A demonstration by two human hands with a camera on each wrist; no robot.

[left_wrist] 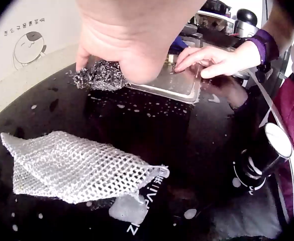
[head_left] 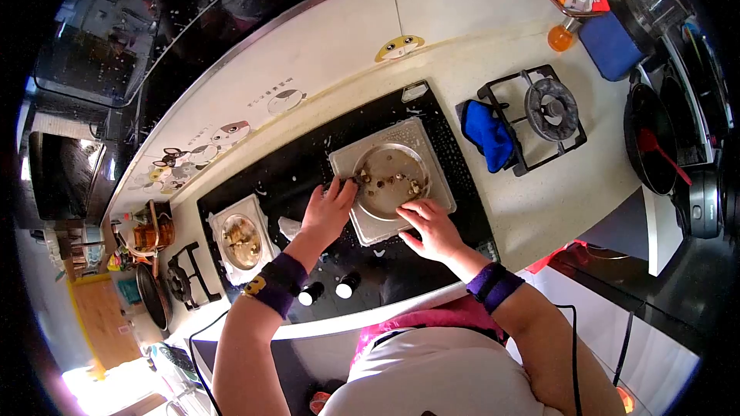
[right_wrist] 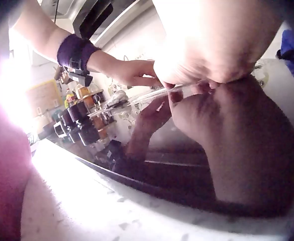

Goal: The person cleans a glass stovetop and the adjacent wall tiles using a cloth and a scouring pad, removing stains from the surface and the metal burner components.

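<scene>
Steel wool [left_wrist: 101, 78] is bunched under the left hand [head_left: 327, 214], fingers and thumb closed round it by the left rim of a round well [head_left: 389, 160]. That well sits in the square burner tray [head_left: 408, 132], which lies on the black hob [head_left: 301, 171]; loose dark bits are scattered inside. I take the bunched hold as a way to bear down on grime. Across the well, the right hand [head_left: 432, 231] grips nothing I can see: its fingertips rest at the near rim, thumb apart, probably steadying the tray. Farther out, a pan support [head_left: 569, 117] stands on the counter [head_left: 532, 219] beside a blue cloth [head_left: 487, 137], set there, I judge, so the tray lies bare.

On my head feed the wool is just a dark patch; the left wrist view gives me its curled strands, plus the open weave of a white mesh cloth [left_wrist: 76, 168] lying within easy reach. Only the head view shows me the bits in the well. From the right wrist I get the hand's reflection in the glossy surface, but its fingertips are mostly hidden.
</scene>
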